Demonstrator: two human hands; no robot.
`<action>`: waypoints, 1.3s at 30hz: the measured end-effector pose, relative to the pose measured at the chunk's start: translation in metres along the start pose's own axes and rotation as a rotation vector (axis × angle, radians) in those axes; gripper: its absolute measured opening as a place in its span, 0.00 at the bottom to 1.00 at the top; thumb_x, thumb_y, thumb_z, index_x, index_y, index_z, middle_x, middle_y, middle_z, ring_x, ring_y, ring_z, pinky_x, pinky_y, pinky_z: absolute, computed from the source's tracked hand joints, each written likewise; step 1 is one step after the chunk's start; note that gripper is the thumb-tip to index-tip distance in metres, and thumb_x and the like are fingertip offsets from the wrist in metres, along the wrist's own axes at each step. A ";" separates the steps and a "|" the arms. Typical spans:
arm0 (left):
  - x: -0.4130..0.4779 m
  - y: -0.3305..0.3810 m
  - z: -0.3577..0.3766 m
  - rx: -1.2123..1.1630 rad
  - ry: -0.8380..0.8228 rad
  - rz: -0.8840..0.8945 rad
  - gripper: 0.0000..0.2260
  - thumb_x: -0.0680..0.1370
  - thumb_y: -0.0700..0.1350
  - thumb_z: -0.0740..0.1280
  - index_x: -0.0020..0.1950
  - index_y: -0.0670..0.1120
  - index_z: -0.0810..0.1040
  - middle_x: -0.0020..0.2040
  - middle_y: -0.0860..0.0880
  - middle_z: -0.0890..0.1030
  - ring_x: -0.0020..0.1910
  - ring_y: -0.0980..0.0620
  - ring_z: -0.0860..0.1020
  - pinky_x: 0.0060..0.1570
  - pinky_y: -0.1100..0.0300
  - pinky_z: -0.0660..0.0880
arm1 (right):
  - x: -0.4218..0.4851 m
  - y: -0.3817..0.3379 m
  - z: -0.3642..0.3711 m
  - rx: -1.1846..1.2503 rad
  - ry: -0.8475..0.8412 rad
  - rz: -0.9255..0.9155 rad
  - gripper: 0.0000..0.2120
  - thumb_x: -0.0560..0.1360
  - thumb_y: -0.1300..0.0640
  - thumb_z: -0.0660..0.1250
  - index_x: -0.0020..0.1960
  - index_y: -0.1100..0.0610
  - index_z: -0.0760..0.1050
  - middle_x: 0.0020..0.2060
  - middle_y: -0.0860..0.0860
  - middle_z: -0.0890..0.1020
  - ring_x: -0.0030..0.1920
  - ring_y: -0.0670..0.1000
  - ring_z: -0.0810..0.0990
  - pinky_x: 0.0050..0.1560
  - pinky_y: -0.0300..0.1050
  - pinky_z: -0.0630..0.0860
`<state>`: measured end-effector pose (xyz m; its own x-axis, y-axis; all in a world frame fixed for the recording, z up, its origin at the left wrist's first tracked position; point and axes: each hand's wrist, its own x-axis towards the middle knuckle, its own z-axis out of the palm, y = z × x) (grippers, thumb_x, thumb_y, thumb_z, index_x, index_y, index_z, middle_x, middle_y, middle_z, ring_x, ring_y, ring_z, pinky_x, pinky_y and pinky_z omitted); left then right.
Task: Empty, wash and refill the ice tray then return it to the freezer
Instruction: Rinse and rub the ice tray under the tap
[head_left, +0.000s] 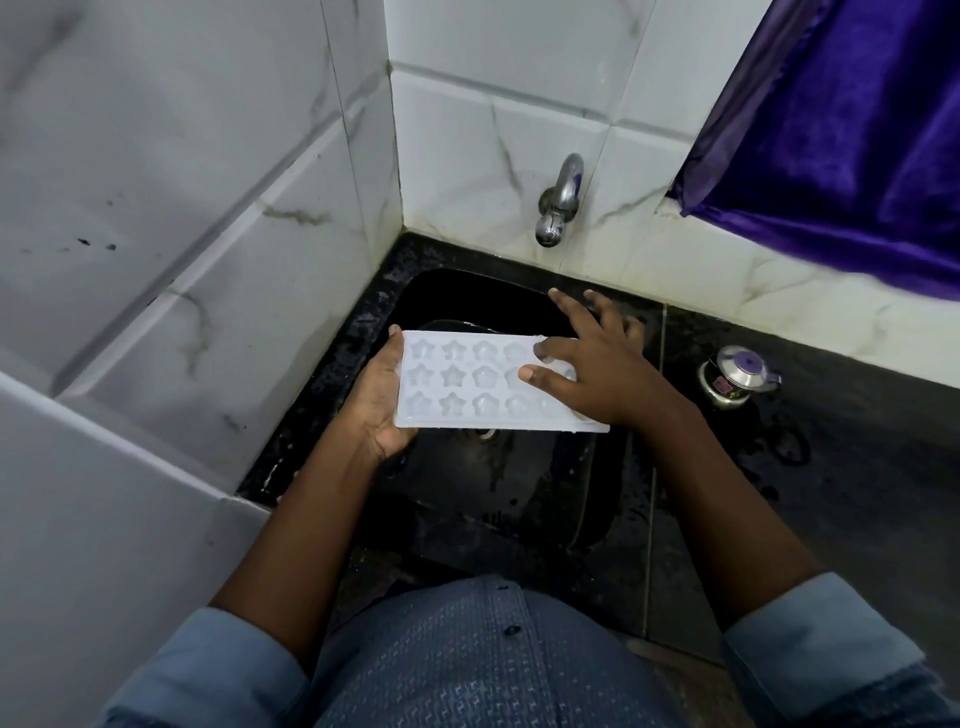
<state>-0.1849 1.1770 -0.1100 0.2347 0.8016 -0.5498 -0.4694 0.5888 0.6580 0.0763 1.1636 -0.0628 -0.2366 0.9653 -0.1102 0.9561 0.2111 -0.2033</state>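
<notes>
Ice tray (467, 387) gripped by left hand (379, 405); right hand (597, 369) spread atop.

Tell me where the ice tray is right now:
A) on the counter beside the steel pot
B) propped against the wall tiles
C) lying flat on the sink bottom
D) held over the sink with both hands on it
D: the left hand grips the left end of the ice tray and the right hand rests spread on its right end, above the black sink.
</notes>
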 end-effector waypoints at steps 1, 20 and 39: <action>0.000 0.001 0.000 -0.001 0.001 0.002 0.31 0.85 0.67 0.52 0.66 0.45 0.81 0.61 0.41 0.86 0.54 0.43 0.87 0.44 0.49 0.84 | 0.000 0.000 0.001 0.003 0.001 -0.002 0.24 0.79 0.26 0.55 0.59 0.39 0.80 0.85 0.45 0.47 0.83 0.56 0.40 0.76 0.68 0.43; 0.004 -0.001 0.002 0.014 0.005 0.011 0.31 0.85 0.67 0.52 0.68 0.45 0.81 0.63 0.41 0.85 0.58 0.42 0.86 0.50 0.46 0.82 | 0.001 0.006 0.005 0.021 0.077 -0.021 0.32 0.75 0.22 0.48 0.55 0.41 0.82 0.85 0.46 0.51 0.84 0.56 0.37 0.78 0.66 0.33; 0.001 -0.005 0.005 0.002 0.002 0.028 0.31 0.85 0.67 0.51 0.68 0.46 0.81 0.63 0.41 0.85 0.57 0.42 0.86 0.49 0.46 0.82 | -0.003 0.008 0.005 0.021 0.061 0.005 0.32 0.75 0.22 0.48 0.57 0.41 0.80 0.85 0.47 0.50 0.84 0.57 0.39 0.77 0.66 0.39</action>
<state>-0.1776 1.1755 -0.1115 0.2199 0.8175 -0.5323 -0.4741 0.5665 0.6740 0.0838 1.1614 -0.0690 -0.2205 0.9740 -0.0519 0.9532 0.2038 -0.2235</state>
